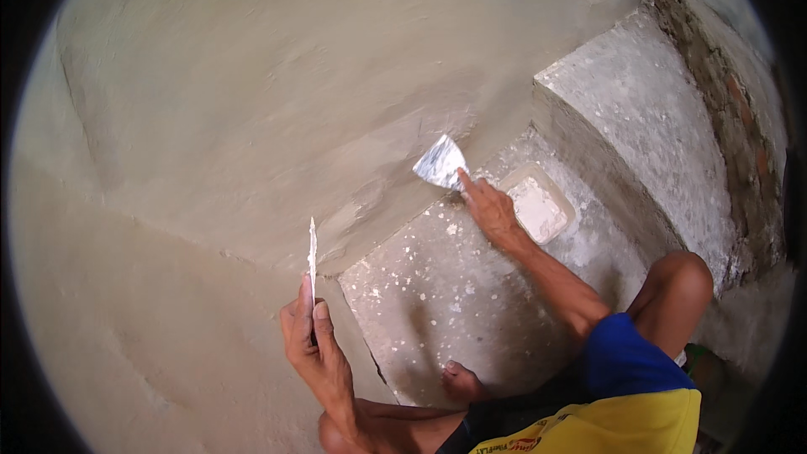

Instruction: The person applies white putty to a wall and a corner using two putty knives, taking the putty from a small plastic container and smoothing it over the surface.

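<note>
My right hand (489, 208) grips a metal putty knife (440, 163) smeared with white filler, its blade pressed flat against the low part of a grey plastered wall (252, 92). My left hand (313, 338) holds a second, thin scraper blade (313, 248) upright and edge-on, close to the wall near the step's corner. A square white tub of filler (538, 204) lies on the step just right of my right hand.
I crouch on a spattered concrete step (437, 294), my bare foot (461, 382) on its front part and my knee (683, 279) at the right. A higher concrete step (647, 109) rises behind the tub, with rough exposed brick (740, 134) at the far right.
</note>
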Available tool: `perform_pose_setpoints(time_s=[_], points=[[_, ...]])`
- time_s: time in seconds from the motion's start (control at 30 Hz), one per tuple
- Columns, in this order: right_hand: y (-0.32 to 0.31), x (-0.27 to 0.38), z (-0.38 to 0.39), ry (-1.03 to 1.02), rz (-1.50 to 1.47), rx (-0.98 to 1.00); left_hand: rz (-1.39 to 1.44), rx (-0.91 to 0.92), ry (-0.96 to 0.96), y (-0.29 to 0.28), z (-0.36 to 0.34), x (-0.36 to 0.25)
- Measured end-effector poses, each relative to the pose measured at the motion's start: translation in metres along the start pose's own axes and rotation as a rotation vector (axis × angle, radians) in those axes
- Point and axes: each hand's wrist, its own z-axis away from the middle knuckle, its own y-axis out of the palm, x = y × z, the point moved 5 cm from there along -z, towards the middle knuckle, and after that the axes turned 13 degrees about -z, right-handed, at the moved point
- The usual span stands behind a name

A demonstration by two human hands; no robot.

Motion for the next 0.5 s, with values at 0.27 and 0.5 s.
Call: perform_pose_setpoints(time_s=[0.27, 0.5], points=[[-0.051, -0.001, -0.069, -0.315, 0.136, -0.085, 0.018, 0.027, 0.028, 0.009, 0.001, -0.004], [-0.068, -0.093, -0.036, 0.006, 0.252, 0.002, 0.016, 0.039, 0.014, 0.011, 0.002, -0.006]])
